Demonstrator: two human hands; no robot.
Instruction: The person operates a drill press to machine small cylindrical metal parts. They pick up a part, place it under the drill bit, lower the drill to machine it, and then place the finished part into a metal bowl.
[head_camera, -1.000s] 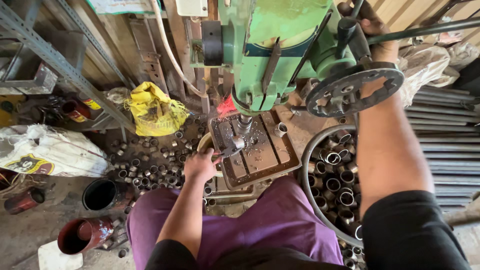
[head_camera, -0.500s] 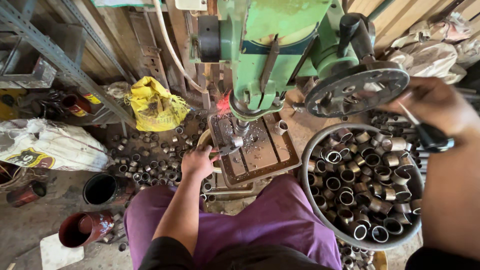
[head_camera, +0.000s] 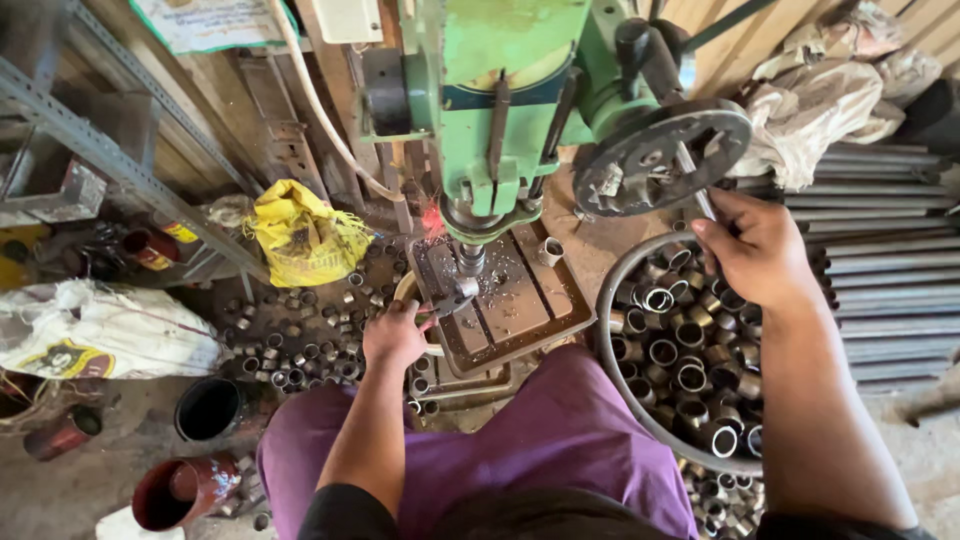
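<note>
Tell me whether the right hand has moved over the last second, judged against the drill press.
Yes. The right hand was up beside the green drill press above its hand wheel; it has swung down below the wheel, gripping a feed handle over the basin of metal rings.
</note>
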